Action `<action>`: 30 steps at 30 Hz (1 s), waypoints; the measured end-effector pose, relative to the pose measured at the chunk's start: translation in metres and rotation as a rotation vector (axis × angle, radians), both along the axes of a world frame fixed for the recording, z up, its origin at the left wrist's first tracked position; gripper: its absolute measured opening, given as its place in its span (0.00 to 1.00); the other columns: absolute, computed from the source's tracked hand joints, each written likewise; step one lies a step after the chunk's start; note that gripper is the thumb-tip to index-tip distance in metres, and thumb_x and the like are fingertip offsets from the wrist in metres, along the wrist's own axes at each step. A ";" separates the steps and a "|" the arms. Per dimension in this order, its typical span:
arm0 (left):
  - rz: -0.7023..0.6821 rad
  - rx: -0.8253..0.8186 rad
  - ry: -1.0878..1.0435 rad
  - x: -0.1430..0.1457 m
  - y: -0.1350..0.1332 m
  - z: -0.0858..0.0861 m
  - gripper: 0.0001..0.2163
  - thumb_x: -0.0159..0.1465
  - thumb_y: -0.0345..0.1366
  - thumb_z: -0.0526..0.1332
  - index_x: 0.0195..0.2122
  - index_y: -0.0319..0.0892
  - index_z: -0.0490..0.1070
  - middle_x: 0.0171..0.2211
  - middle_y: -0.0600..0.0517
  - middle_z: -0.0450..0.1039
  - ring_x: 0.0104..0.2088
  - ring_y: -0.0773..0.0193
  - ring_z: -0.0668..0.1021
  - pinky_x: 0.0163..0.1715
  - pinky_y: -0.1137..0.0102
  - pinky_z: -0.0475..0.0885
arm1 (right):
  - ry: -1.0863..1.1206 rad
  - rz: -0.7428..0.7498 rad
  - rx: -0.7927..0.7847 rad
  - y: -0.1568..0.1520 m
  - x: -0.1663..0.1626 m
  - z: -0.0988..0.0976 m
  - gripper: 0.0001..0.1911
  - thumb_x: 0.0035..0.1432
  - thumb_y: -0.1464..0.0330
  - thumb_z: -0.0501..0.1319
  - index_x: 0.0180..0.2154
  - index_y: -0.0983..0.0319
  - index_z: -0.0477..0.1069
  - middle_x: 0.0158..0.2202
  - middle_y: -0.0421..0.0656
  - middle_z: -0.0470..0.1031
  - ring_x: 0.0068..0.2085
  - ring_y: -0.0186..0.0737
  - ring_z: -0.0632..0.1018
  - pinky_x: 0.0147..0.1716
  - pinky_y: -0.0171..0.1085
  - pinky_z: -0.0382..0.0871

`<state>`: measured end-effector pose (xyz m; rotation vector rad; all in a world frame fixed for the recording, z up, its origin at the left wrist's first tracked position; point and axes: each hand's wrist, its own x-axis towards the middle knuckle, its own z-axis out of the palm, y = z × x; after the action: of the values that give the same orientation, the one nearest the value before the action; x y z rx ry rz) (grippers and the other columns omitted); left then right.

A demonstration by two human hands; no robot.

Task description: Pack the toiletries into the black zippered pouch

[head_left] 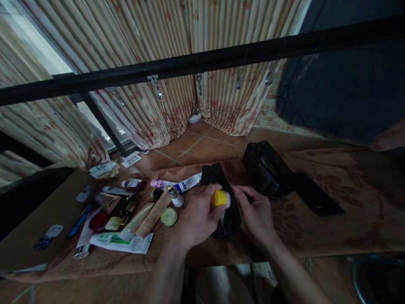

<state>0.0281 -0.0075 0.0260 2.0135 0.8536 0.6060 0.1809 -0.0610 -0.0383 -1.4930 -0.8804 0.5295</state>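
My left hand (198, 219) is closed around a small yellow container (218, 198) with a whitish end, held above a black pouch (212, 172). The pouch lies on the patterned cloth directly in front of me. My right hand (255, 213) has its thumb and fingers pinched at the pouch's right edge; its fingertips are partly hidden. Left of my left hand are a round jar with a pale green lid (168, 216), a small white bottle with a silver cap (175, 196) and a blue-and-white tube (189, 183).
Several tubes and bottles lie to the left, including a white-and-green tube (122, 241), beside a cardboard box (47, 219). A black open-topped case (265, 169) with a flap stands right. A black rail (196, 61) crosses ahead of curtains. Another person's hand (390, 137) shows at far right.
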 end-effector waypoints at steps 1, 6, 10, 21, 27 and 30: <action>0.010 0.077 0.080 -0.001 0.000 -0.003 0.18 0.60 0.32 0.60 0.52 0.48 0.69 0.49 0.48 0.71 0.50 0.54 0.73 0.54 0.60 0.65 | -0.002 0.010 -0.003 0.000 0.000 0.001 0.17 0.56 0.55 0.59 0.36 0.61 0.77 0.37 0.45 0.79 0.39 0.42 0.77 0.40 0.39 0.70; -0.037 0.215 0.279 -0.003 -0.003 -0.006 0.18 0.59 0.29 0.57 0.51 0.46 0.68 0.47 0.46 0.71 0.48 0.53 0.74 0.49 0.60 0.67 | -0.084 0.053 -0.099 -0.001 -0.003 0.006 0.24 0.51 0.54 0.63 0.45 0.61 0.74 0.39 0.46 0.78 0.37 0.43 0.77 0.36 0.39 0.70; -0.077 0.242 0.493 0.002 -0.005 -0.006 0.19 0.56 0.26 0.55 0.50 0.43 0.67 0.45 0.42 0.73 0.45 0.49 0.76 0.44 0.59 0.69 | -0.107 0.079 -0.167 0.000 0.001 0.004 0.22 0.52 0.58 0.62 0.47 0.61 0.73 0.38 0.45 0.78 0.36 0.42 0.77 0.36 0.39 0.70; -0.088 0.289 0.891 0.027 -0.001 -0.011 0.17 0.54 0.24 0.54 0.45 0.38 0.69 0.39 0.39 0.77 0.40 0.48 0.80 0.37 0.62 0.73 | -0.095 0.088 -0.212 -0.006 0.009 0.003 0.21 0.54 0.58 0.59 0.46 0.62 0.73 0.32 0.43 0.78 0.30 0.40 0.77 0.30 0.37 0.69; -0.090 0.310 0.677 0.020 0.001 -0.013 0.14 0.57 0.26 0.56 0.45 0.42 0.68 0.39 0.44 0.78 0.41 0.53 0.80 0.41 0.63 0.73 | -0.118 0.087 -0.204 -0.008 0.013 0.002 0.21 0.55 0.56 0.59 0.45 0.62 0.73 0.36 0.45 0.79 0.32 0.40 0.77 0.31 0.36 0.69; -0.092 0.212 0.329 0.013 0.006 -0.011 0.12 0.61 0.30 0.58 0.46 0.45 0.69 0.41 0.48 0.77 0.43 0.59 0.79 0.45 0.66 0.72 | -0.098 0.076 -0.195 -0.009 0.013 0.002 0.23 0.54 0.54 0.59 0.46 0.62 0.73 0.36 0.46 0.79 0.29 0.40 0.77 0.30 0.37 0.69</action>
<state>0.0406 -0.0011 0.0154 2.3747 0.9119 0.3269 0.1935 -0.0699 -0.0362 -1.6792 -0.9874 0.6162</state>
